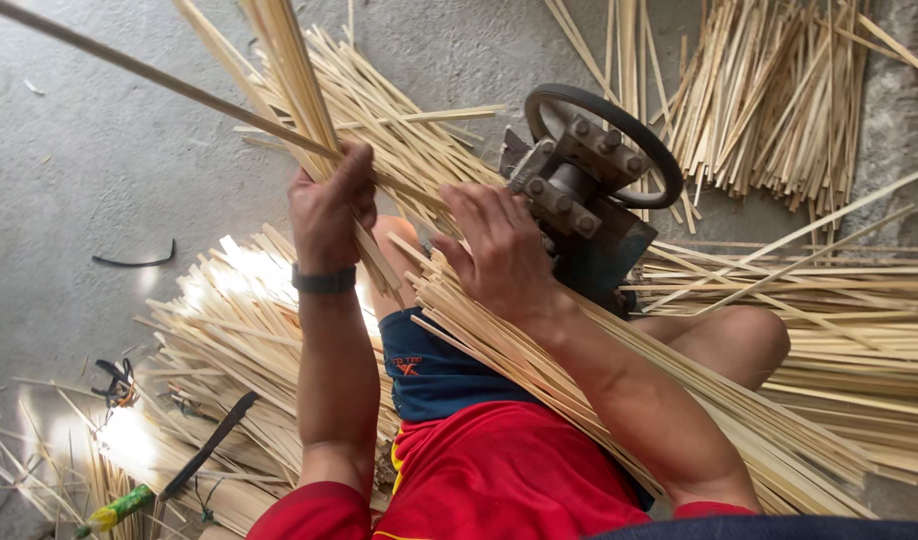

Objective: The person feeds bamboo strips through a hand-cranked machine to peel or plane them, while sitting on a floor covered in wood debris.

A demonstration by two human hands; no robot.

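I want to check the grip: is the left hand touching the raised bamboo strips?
Touching. The head view shows the left hand closed around the raised bamboo strips.

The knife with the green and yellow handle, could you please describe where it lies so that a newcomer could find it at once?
Start at the grey concrete floor and go to the bottom left corner, left of the person's left hand and forearm. There, by the pile of pale bamboo strips, lies the knife. Its long dark blade and green and yellow handle set it apart from the pale strips around it.
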